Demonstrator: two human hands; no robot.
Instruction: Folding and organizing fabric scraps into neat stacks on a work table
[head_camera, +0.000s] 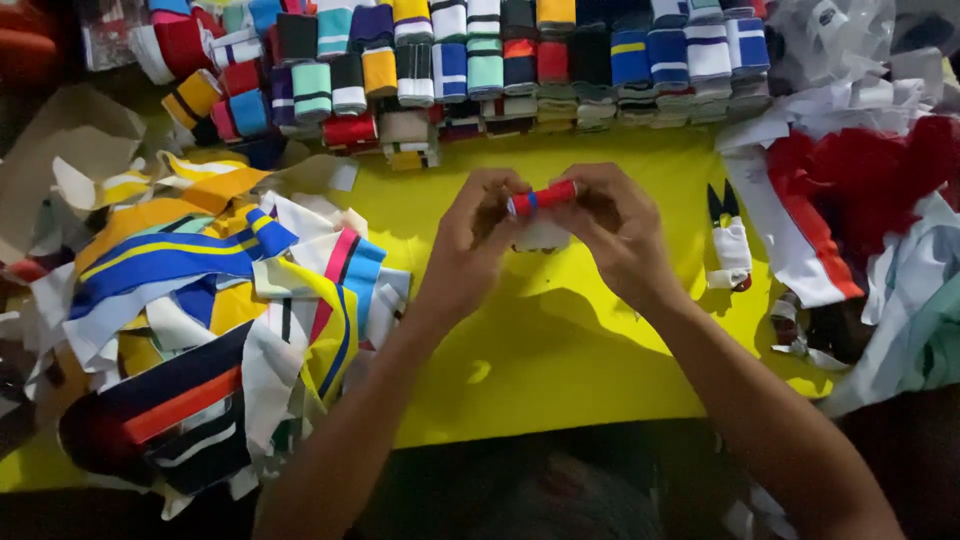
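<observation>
Fingers of both hands closed on a small red fabric roll (541, 197) with a blue stripe, held above the yellow worktop (520, 350); left hand (470, 235) gripped one end, right hand (615, 230) the other. Loose striped strips (200, 300) lay left, stacked rolls (480, 70) behind.

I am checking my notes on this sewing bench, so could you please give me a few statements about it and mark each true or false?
1. Both hands, left hand and right hand, hold the red roll. True.
2. The cloth covering the table is blue. False: it is yellow.
3. The snips lie right of the hands. True.
4. The loose striped strips are piled on the right. False: they are on the left.
5. Rolled bands are stacked along the far edge. True.
</observation>
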